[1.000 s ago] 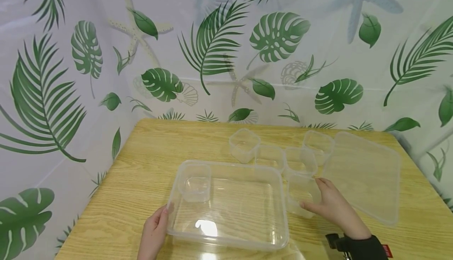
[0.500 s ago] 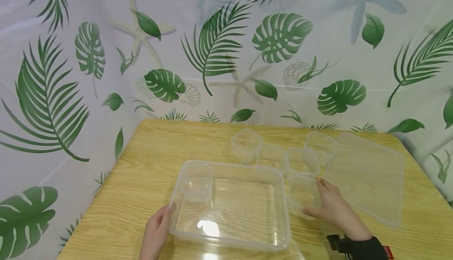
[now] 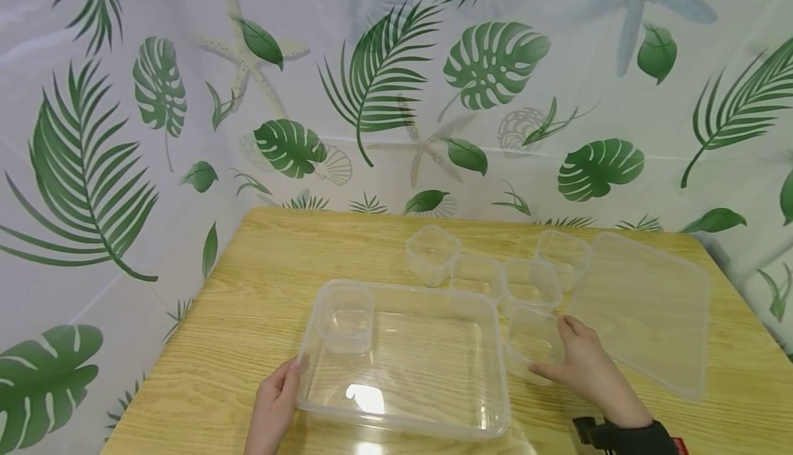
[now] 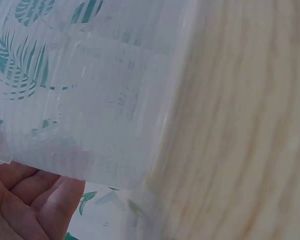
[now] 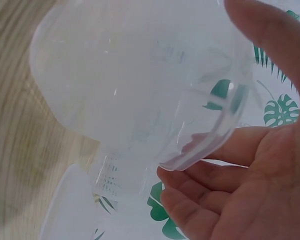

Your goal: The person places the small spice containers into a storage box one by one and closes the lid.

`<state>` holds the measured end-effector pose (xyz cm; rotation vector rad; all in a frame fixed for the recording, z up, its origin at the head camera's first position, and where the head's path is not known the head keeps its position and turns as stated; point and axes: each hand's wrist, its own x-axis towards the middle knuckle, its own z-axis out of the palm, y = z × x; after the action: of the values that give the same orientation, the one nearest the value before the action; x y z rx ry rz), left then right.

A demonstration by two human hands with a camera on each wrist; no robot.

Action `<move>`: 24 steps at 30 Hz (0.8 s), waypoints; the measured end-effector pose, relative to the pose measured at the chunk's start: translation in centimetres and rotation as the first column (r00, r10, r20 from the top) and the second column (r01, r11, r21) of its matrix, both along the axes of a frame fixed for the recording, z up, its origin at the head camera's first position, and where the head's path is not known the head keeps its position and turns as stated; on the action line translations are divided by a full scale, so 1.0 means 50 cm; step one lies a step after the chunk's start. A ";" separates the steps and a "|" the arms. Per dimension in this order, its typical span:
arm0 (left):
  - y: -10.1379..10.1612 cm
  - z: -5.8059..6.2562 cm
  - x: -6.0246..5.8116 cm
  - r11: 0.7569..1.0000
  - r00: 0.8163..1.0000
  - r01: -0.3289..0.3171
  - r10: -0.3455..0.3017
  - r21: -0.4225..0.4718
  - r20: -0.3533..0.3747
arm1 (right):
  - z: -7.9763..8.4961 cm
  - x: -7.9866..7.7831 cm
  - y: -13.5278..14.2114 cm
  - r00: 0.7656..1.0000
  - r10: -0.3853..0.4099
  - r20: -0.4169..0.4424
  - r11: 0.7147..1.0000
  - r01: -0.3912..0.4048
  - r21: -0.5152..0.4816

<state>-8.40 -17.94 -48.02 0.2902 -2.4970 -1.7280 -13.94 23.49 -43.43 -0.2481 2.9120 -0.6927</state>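
A large clear plastic storage box (image 3: 403,426) sits near the front of the table. My left hand (image 3: 275,400) holds its left side, fingers at the rim. Inside, at the back left corner, stands a small clear plastic container (image 3: 345,341). Just right of the large box is another small clear container (image 3: 526,345). My right hand (image 3: 588,365) grips it by the right side, thumb in front and fingers behind. In the right wrist view, thumb and fingers span the rim of that small container (image 5: 115,75). The large box's wall (image 4: 105,100) fills much of the left wrist view.
More small clear containers stand behind: one at the back (image 3: 431,262), two side by side (image 3: 477,277) and one at the back right (image 3: 562,259). A flat translucent lid (image 3: 644,314) lies at the right of the wooden table (image 3: 297,241). A leaf-patterned curtain (image 3: 384,166) hangs behind.
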 end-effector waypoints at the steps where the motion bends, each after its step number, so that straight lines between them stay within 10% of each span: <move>1: 0.000 0.000 0.000 1.000 1.000 0.001 -0.001 0.000 -0.004 | 0.000 0.002 0.000 1.000 -0.003 0.000 1.000 0.003 -0.001; 24: -0.001 -0.002 -0.002 1.000 1.000 -0.005 0.005 0.011 0.021 | 0.064 0.059 0.010 0.973 -0.165 -0.162 0.986 0.162 -0.031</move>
<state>-8.52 -17.98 -48.14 0.3170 -2.5001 -1.7466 -10.99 24.00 -40.24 -0.0697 3.1116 -0.7566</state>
